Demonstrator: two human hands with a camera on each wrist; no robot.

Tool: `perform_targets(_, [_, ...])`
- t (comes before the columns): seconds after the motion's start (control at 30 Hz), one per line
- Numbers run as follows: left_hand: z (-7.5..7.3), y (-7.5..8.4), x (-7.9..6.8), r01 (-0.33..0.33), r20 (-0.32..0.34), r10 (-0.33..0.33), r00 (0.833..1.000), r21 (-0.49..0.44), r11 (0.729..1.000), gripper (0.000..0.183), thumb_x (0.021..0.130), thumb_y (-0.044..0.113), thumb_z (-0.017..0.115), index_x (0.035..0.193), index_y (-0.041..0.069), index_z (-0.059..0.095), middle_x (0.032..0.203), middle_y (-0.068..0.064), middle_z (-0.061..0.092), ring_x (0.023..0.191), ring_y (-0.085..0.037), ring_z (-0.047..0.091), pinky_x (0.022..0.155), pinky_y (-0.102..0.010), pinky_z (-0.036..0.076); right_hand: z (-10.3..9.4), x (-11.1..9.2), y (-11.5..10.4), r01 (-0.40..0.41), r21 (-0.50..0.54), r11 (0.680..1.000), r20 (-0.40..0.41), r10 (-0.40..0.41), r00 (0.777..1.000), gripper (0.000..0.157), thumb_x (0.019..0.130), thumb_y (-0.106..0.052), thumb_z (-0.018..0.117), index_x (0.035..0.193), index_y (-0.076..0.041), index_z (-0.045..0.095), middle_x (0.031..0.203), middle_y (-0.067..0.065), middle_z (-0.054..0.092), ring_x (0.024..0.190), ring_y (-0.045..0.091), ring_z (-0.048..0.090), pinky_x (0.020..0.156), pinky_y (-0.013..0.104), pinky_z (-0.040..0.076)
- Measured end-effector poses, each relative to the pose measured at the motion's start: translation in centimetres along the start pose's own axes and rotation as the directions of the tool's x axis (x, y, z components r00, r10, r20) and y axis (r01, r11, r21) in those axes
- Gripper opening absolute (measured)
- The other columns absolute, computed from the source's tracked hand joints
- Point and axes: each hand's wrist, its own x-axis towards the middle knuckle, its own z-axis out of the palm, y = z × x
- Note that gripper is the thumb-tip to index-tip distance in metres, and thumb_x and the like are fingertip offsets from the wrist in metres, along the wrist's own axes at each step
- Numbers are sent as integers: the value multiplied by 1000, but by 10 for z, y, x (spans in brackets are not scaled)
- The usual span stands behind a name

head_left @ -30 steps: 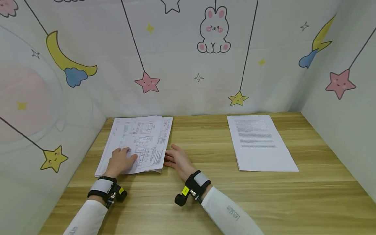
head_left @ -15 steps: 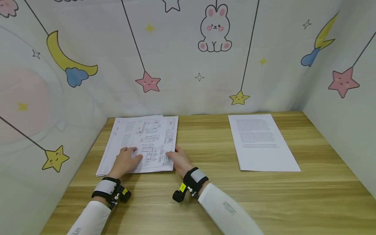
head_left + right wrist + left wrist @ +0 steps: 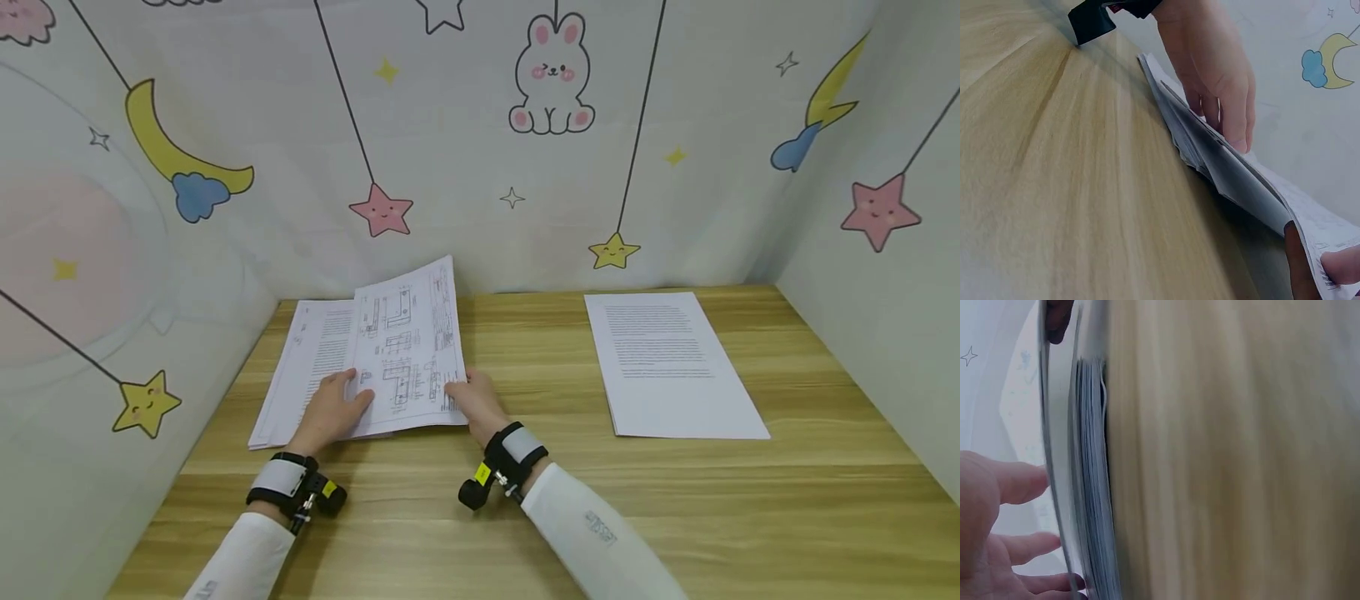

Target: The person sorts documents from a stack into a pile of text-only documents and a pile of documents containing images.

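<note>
A sheet with technical drawings (image 3: pixel 405 333) lies tilted over a stack of printed paper (image 3: pixel 322 333), its right side raised. My right hand (image 3: pixel 480 404) pinches that sheet by its lower right edge, thumb (image 3: pixel 1341 265) on top and a finger below. On the sheet's left part and the stack rests my left hand (image 3: pixel 330 412), fingers spread, holding nothing. The left wrist view shows the left fingers (image 3: pixel 1019 481) against the raised sheet, with a gap above the stack's layered edge (image 3: pixel 1094 481).
A second pile of printed pages (image 3: pixel 667 367) lies on the right of the wooden table (image 3: pixel 540 500). Behind stands a white fabric backdrop (image 3: pixel 465 150) with cartoon figures, and its panels close in both sides. A camera is strapped to each wrist.
The right hand has gone from beside the stack to gripping the drawing sheet's edge, sliding it right and lifting it. The left hand has shifted slightly right.
</note>
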Motion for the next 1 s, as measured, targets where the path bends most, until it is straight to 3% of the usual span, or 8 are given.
perform_targets(0.13, [1, 10, 3, 55, -12, -57, 998, -118, 991, 72, 102, 34, 44, 156, -5, 16, 160, -31, 22, 149, -46, 23, 121, -56, 25, -17, -2, -6, 23, 30, 999, 13, -23, 1000, 35, 97, -9, 54, 132, -6, 59, 121, 12, 67, 97, 15, 62, 76, 24, 48])
perform_targets(0.27, [2, 24, 6, 81, -32, -93, 995, -281, 956, 74, 103, 35, 44, 159, 3, 9, 161, -29, 22, 149, -43, 27, 120, -54, 29, -34, -6, -15, 49, 37, 998, 3, -49, 999, 35, 99, -10, 53, 134, -7, 58, 124, 12, 67, 99, 15, 61, 75, 23, 48])
perform_targets(0.37, [4, 34, 9, 86, -29, -109, 994, -431, 898, 70, 103, 34, 46, 160, 9, 12, 157, -26, 33, 141, -39, 42, 113, -52, 40, -47, -8, -20, 61, 29, 998, -11, -61, 998, 36, 100, -11, 52, 135, -9, 58, 125, 12, 66, 102, 16, 61, 77, 24, 47])
perform_targets(0.5, [8, 48, 12, 79, 1, -98, 995, -593, 801, 63, 104, 30, 47, 159, 13, 23, 147, -18, 51, 121, -27, 60, 92, -34, 53, -64, -11, -25, 68, 19, 997, -37, -67, 997, 35, 100, -13, 52, 134, -9, 58, 124, 10, 66, 104, 16, 61, 78, 25, 47])
perform_targets(0.63, [11, 62, 13, 68, 30, -64, 998, -659, 749, 57, 104, 27, 48, 157, 15, 29, 139, -15, 58, 109, -21, 64, 75, -24, 55, -80, -14, -28, 84, 2, 996, -66, -83, 994, 35, 101, -15, 52, 134, -9, 58, 122, 10, 67, 101, 16, 62, 77, 25, 48])
perform_targets(0.73, [13, 73, 13, 50, 41, -30, 999, -673, 738, 56, 104, 24, 48, 156, 15, 30, 137, -16, 58, 110, -22, 63, 77, -24, 53, -93, -16, -31, 98, -29, 995, -93, -101, 991, 34, 101, -18, 51, 133, -8, 58, 120, 10, 67, 100, 16, 62, 77, 25, 49])
perform_targets(1.0, [27, 96, 15, 11, 94, 67, 993, -652, 758, 59, 104, 14, 45, 158, 11, 22, 142, -19, 53, 121, -28, 58, 95, -36, 50, -124, -24, -35, 95, -164, 982, -114, -114, 987, 39, 103, -22, 49, 140, -12, 52, 125, 9, 66, 107, 18, 63, 83, 25, 48])
